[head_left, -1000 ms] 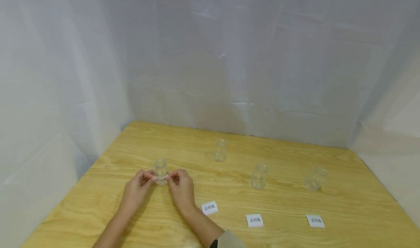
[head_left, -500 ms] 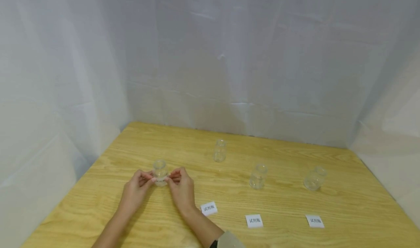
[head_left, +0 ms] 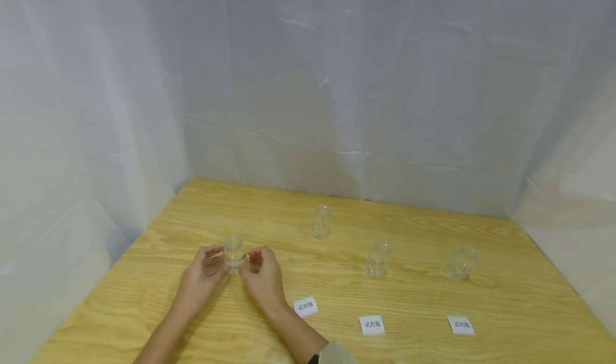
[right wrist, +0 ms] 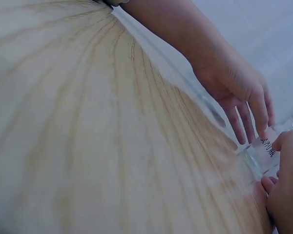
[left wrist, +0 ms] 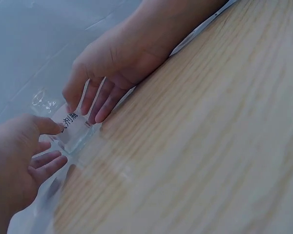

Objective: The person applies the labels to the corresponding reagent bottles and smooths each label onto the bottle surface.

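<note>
A small clear glass bottle (head_left: 233, 246) stands upright on the wooden table between both hands. My left hand (head_left: 201, 274) holds its left side, thumb at the front and fingers around the flank. Opposite it, my right hand (head_left: 266, 279) holds the right side in the same way. A white label (left wrist: 70, 122) with black printed characters lies against the bottle's front, and both thumbs press on its ends in the left wrist view. The right wrist view also shows this label (right wrist: 267, 145) between the thumbs, partly covered by them.
Three more clear bottles stand apart: one at the back (head_left: 321, 222), one in the middle (head_left: 377, 260), one at the right (head_left: 461, 263). Three white labels lie nearer: one (head_left: 305, 306) beside the right forearm, another (head_left: 372, 325), and a third (head_left: 460, 325). White sheeting (head_left: 308, 113) surrounds the table.
The thumbs have moved slightly down and inward on the bottle's front, and the fingers have spread around its sides. The other bottles and labels stay put.
</note>
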### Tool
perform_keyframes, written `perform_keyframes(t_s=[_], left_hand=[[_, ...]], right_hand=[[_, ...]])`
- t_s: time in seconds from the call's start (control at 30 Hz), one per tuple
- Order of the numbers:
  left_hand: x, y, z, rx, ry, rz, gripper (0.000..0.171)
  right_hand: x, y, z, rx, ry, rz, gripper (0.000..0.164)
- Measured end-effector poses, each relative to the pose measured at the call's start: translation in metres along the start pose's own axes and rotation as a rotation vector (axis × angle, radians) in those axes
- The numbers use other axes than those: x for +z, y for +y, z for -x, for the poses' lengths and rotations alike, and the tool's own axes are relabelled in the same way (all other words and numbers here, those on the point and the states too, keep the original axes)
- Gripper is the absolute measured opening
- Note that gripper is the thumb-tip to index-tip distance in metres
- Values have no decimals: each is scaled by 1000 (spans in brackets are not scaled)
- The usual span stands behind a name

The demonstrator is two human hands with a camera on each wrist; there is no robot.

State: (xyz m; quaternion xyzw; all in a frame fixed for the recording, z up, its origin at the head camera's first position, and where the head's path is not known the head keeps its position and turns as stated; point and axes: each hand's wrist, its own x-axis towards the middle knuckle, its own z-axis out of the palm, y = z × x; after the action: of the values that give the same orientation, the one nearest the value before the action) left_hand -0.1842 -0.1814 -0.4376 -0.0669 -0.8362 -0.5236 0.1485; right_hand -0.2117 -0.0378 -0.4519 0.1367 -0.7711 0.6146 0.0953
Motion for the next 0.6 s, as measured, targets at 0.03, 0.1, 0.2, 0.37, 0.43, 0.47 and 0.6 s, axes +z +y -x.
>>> perform_keyframes(t_s=[0.03,0.1,0.2,0.37,0.43,0.47,0.6], left_hand=[[0,0,0,13,-13,-2,51],[0,0,1,51,-22,-1,55],[2,0,0,94,2,-24,55],[3,1,0,107,58,-38,47],[2,1,0,89,67,-42,44],[2,1,0,77,69,-46,44],[-1,1,1,22,51,-49,42]], right_hand=[[0,0,0,3,-13,8,30],[-1,0,0,-6,-42,10,38],[-1,2,-1,-57,-69,-13,46],[-1,4,-2,-112,-69,-60,43],[-1,5,-2,-127,-65,-56,40],[-2,5,-2,-129,-63,-51,39],[-2,5,-3,-156,-42,-38,32]])
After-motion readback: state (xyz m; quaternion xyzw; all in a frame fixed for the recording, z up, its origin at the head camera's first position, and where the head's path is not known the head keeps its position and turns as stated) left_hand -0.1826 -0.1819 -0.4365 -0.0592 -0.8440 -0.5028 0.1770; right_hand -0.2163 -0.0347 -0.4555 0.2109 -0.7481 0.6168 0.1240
